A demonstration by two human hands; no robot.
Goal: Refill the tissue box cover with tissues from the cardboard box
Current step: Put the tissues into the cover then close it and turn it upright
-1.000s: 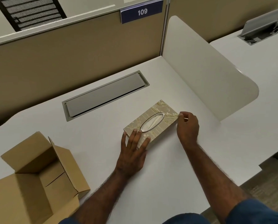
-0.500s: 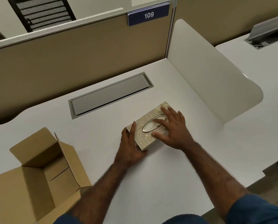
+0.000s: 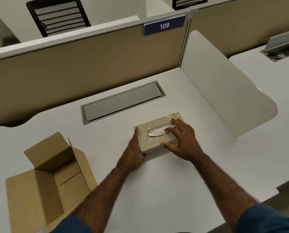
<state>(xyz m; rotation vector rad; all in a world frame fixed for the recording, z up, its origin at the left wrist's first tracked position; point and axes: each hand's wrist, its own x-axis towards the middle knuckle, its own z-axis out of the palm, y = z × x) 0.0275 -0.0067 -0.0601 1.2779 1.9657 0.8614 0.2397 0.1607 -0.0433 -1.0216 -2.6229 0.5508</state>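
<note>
A gold patterned tissue box cover [image 3: 150, 139] with a shiny oval opening lies on the white desk [image 3: 157, 190], right of centre. My left hand [image 3: 134, 151] wraps its near-left end, thumb up along the left side. My right hand [image 3: 181, 140] lies across the cover's top and right part, fingers spread over the oval, thumb on the front edge. An open brown cardboard box [image 3: 51, 180] stands at the desk's left front corner, flaps up. Its visible inside shows only cardboard; no tissues can be seen.
A grey cable hatch [image 3: 123, 100] is set flush into the desk behind the cover. A white curved divider [image 3: 224, 91] stands on the right, a tan partition [image 3: 90, 64] at the back with a "109" sign [image 3: 164, 25]. The neighbouring desk lies beyond the divider.
My right hand has moved from the cover's far right corner onto its top. My left hand has slid from the top to grip the left end. The cover has turned slightly.
</note>
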